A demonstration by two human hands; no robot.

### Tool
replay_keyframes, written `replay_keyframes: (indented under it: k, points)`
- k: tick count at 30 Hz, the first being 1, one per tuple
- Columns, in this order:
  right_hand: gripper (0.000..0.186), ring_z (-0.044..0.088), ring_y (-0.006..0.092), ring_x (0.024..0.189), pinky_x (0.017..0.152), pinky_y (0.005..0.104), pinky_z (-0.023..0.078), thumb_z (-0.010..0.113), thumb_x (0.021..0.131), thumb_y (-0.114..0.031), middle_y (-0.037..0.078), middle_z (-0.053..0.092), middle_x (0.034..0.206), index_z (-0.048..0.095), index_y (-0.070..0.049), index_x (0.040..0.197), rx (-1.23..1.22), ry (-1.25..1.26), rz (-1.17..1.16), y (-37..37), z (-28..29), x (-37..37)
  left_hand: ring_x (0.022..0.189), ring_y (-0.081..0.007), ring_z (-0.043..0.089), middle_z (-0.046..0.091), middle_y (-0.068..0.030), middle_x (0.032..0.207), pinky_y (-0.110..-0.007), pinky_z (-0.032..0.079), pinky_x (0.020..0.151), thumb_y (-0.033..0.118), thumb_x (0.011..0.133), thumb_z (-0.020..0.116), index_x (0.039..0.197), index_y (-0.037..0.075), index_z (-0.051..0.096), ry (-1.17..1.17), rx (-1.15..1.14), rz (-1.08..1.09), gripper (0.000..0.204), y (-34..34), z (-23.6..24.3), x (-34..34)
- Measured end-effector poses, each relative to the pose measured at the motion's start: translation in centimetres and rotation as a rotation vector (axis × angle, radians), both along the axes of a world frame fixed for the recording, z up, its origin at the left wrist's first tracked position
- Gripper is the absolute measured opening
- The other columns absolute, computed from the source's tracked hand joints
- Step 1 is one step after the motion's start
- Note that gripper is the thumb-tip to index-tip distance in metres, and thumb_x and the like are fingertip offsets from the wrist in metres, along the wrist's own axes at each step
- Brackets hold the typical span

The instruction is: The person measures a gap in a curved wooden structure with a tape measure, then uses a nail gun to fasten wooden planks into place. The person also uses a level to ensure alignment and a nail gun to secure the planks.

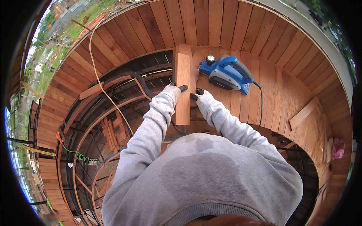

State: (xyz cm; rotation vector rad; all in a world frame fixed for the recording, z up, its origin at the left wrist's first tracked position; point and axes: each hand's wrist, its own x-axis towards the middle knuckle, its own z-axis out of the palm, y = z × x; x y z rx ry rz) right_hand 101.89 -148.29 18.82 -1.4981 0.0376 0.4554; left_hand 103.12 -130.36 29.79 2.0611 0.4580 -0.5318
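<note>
A reddish-brown wooden plank (pixel 183 107) lies lengthwise in front of me, its far end over another board (pixel 185 49). My left hand (pixel 174 91), in a light glove with dark fingertips, grips the plank's left edge, thumb on the top face. Just off the right edge is my right hand (pixel 200 95), its dark-tipped thumb and fingers parted with nothing seen between them; whether a fingertip touches the edge I cannot tell. To the right, a blue electric hand planer (pixel 228 74) rests on its side on the wooden decking (pixel 260 83), untouched by either hand.
The planer's black cord (pixel 261 107) runs down past my right arm. An open curved metal frame (pixel 158 62) lies left, crossed by a beige hose (pixel 98 77). Wood offcuts (pixel 113 132) sit below it. A loose board (pixel 303 113) and pink cloth (pixel 338 148) are right.
</note>
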Motion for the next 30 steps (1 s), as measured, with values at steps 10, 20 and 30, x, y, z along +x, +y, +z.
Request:
replay_keyframes:
  k: [10, 20, 30]
  points:
    - [0.034, 0.061, 0.0161, 0.097, 0.087, 0.0321, 0.050, 0.070, 0.091, -0.014, 0.006, 0.071, 0.106, 0.065, -0.005, 0.123, 0.262, -0.063, 0.183, 2.4, 3.4, -0.7, 0.111, -0.0235, 0.059, 0.061, -0.0177, 0.123, -0.031, 0.046, 0.101, 0.015, 0.084, 0.080, 0.135, -0.007, 0.046, -0.425, -0.002, 0.328, 0.065, -0.3, 2.2, -5.4]
    - [0.046, 0.062, 0.0193, 0.104, 0.086, 0.0320, 0.052, 0.065, 0.097, -0.031, 0.007, 0.063, 0.120, 0.055, -0.005, 0.134, 0.318, 0.002, 0.261, 11.2, 9.7, -7.2, 0.093, -0.0112, 0.058, 0.069, -0.0052, 0.100, -0.028, 0.049, 0.083, 0.013, 0.085, 0.081, 0.112, 0.001, 0.064, -0.776, -0.350, 0.739, 0.034, 5.4, 1.7, -19.1]
    - [0.040, 0.065, 0.0195, 0.103, 0.092, 0.0320, 0.053, 0.063, 0.092, -0.003, 0.011, 0.067, 0.116, 0.054, 0.000, 0.132, 0.104, -0.466, 0.870, 26.7, 11.8, -18.5, 0.095, -0.0155, 0.062, 0.069, -0.0064, 0.109, -0.030, 0.052, 0.084, 0.012, 0.092, 0.072, 0.123, 0.003, 0.060, -1.033, -0.264, 1.395, 0.034, 24.5, -1.1, -41.1]
